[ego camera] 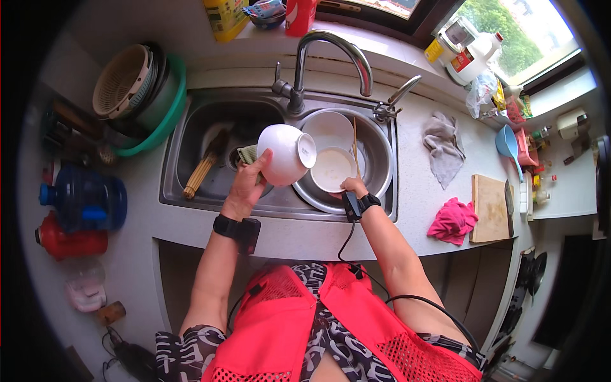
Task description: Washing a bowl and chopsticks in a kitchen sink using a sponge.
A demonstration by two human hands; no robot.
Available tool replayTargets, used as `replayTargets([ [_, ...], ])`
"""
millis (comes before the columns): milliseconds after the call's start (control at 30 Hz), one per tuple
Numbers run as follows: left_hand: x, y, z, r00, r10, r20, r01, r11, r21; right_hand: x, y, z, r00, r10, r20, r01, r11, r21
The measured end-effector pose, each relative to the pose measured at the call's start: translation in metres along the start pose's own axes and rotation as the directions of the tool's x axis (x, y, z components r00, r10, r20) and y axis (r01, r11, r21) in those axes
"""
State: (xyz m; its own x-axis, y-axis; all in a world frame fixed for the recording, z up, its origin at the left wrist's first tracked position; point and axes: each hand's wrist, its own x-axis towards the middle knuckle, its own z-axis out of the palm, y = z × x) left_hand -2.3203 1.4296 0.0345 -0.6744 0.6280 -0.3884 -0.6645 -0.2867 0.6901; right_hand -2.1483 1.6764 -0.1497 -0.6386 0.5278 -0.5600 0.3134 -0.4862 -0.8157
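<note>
My left hand (248, 184) grips a large white bowl (281, 155), tipped so that its foot ring faces right. A green cloth (248, 153) shows between that hand and the bowl's inner side. My right hand (352, 185) holds the near rim of a smaller white bowl (334, 167), its fingers partly hidden under the rim. This bowl sits in a round steel basin (384, 176) in the right sink bowl. Behind it leans another white dish (327, 126), and thin chopsticks (355, 143) stand along the right.
A bamboo pot brush (200, 174) lies in the left sink bowl (191, 129). The chrome faucet (329, 36) arches above the sink. Rightward are a grey cloth (444, 148), a pink cloth (453, 221), a cutting board (491, 207) and a knife (510, 210). Stacked basins (176, 110) stand left.
</note>
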Motion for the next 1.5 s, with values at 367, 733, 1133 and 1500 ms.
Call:
replayTargets([
  [367, 0.026, -0.014, 0.025, 0.982, 0.016, 0.189, -0.069, 0.958, 0.280, -0.086, -0.087, -0.007, 0.994, 0.101, 0.030, -0.104, 0.896, 0.432],
  [733, 0.046, -0.088, 0.065, 0.742, -0.211, 0.636, -0.663, -0.090, 0.743, -0.149, -0.123, -0.036, 0.979, -0.113, -0.172, 0.172, 0.910, 0.378],
  [1133, 0.046, -0.109, 0.052, 0.690, -0.401, 0.602, -0.706, -0.194, 0.681, -0.152, -0.120, -0.017, 0.985, -0.042, -0.168, 0.104, 0.921, 0.376],
  [1500, 0.013, -0.050, 0.052, 0.807, -0.219, 0.548, -0.519, 0.178, 0.836, -0.126, -0.136, 0.004, 0.956, -0.131, -0.262, 0.118, 0.991, -0.062],
])
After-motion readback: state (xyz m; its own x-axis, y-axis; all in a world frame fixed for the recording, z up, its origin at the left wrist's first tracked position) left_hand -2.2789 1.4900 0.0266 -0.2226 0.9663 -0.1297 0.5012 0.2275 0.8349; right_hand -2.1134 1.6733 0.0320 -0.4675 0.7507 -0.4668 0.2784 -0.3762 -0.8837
